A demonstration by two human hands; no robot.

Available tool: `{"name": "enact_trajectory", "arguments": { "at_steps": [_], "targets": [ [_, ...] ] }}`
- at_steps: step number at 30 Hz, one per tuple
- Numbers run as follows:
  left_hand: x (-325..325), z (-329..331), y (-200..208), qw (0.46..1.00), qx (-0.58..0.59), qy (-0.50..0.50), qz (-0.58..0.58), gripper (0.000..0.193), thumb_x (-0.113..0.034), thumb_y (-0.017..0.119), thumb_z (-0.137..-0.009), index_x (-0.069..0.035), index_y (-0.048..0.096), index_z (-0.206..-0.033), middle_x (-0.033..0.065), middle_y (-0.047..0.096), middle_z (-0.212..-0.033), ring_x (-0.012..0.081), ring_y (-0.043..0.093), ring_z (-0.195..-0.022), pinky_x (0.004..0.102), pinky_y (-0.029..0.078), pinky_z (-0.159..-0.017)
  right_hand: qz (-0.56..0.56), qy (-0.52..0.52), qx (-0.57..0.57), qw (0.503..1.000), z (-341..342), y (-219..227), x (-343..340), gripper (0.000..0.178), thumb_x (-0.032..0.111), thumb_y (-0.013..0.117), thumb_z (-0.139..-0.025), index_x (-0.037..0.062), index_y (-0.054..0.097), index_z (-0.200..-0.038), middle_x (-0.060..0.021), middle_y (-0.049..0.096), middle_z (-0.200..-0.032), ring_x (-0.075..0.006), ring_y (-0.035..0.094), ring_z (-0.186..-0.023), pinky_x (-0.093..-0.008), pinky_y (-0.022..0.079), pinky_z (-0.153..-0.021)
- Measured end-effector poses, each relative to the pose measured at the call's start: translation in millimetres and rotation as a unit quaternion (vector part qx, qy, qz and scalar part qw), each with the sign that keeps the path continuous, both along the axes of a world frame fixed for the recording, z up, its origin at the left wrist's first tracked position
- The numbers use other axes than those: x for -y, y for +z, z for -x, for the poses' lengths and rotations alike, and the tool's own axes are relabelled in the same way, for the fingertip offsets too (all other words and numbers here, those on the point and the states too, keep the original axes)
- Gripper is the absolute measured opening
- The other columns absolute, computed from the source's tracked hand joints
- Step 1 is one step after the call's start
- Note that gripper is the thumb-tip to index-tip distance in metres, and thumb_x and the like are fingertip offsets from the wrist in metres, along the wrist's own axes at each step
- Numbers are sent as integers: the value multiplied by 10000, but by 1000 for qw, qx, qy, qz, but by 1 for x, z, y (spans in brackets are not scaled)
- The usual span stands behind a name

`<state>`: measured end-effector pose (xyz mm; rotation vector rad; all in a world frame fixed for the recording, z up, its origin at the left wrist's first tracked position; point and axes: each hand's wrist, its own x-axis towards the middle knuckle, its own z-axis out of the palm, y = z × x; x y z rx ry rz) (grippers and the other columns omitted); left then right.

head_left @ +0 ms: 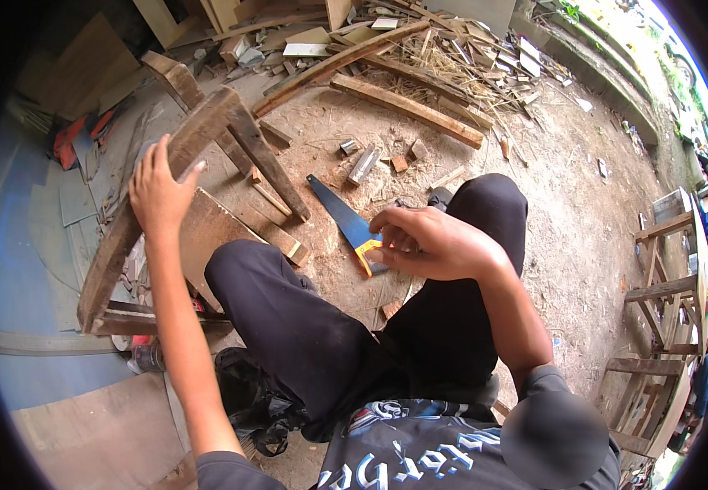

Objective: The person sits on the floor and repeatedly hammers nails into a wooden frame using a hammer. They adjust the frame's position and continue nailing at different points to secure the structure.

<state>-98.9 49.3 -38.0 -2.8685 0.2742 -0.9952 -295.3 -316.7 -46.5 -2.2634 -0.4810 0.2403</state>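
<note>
My left hand [160, 189] grips the long top beam of a worn wooden sawhorse-like frame [205, 122], with fingers along one side and the thumb on the other. The frame stands tilted at my left, its legs reaching toward the ground. In front of my right knee, my right hand [440, 242] hangs loosely curled, thumb and fingers apart, with nothing visible in it. Just beyond and partly behind it, a handsaw [339, 211] with a blue blade and an orange-and-black handle lies on the ground. Whether my fingers touch its handle is hard to see.
Small wood offcuts [364, 166] and a short metal tube [348, 147] lie past the saw. A long timber [407, 110] and scrap wood cover the ground farther off. By my left leg are a plank [217, 224] and a black plastic bag [244, 384]. Wooden frames [656, 392] stand right.
</note>
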Motion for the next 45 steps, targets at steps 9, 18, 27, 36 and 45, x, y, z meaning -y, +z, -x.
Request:
{"name": "enact_trajectory", "arguments": {
  "at_steps": [9, 18, 27, 36, 45],
  "targets": [
    [-62, -89, 1, 999, -24, -16, 27, 601, -318, 738, -853, -149, 552, -1399, 120, 637, -1339, 339, 611, -1206, 458, 492, -982, 99, -1, -6, 995, -3, -26, 13, 424, 377, 691, -948, 14, 591, -1143, -183, 685, -899, -381, 673, -840, -442, 515, -718],
    [-91, -91, -7, 996, -23, 91, -7, 596, -250, 743, -849, -146, 531, -1397, 99, 613, -1348, 319, 558, -1258, 496, 450, -1028, 102, 29, -6, 994, -5, -23, 3, 435, 355, 701, -937, -11, 613, -1154, -207, 684, -953, -388, 674, -901, -445, 521, -771],
    [-137, -104, -29, 994, -24, 100, 25, 553, -183, 708, -883, -113, 513, -1395, 110, 600, -1352, 317, 542, -1277, 495, 418, -1052, 84, 50, -32, 995, -12, -19, -17, 405, 292, 743, -902, -10, 620, -1144, -198, 692, -960, -380, 686, -921, -429, 538, -776],
    [-133, -113, -25, 989, 8, 148, -8, 415, -88, 641, -861, -75, 544, -1264, 112, 604, -1268, 300, 537, -1241, 497, 376, -1019, 105, 65, -26, 992, -14, -26, -24, 354, 228, 746, -897, -2, 616, -1132, -165, 707, -942, -344, 705, -884, -410, 549, -760],
    [-126, -11, 13, 998, -52, -27, 8, 615, -246, 827, -785, -161, 578, -1341, 62, 606, -1280, 261, 534, -1251, 457, 400, -1048, 130, 82, 233, 960, -94, 51, -66, 578, 298, 795, -859, 23, 544, -1302, -174, 624, -1235, -332, 621, -1168, -441, 514, -967]
  ]
}}
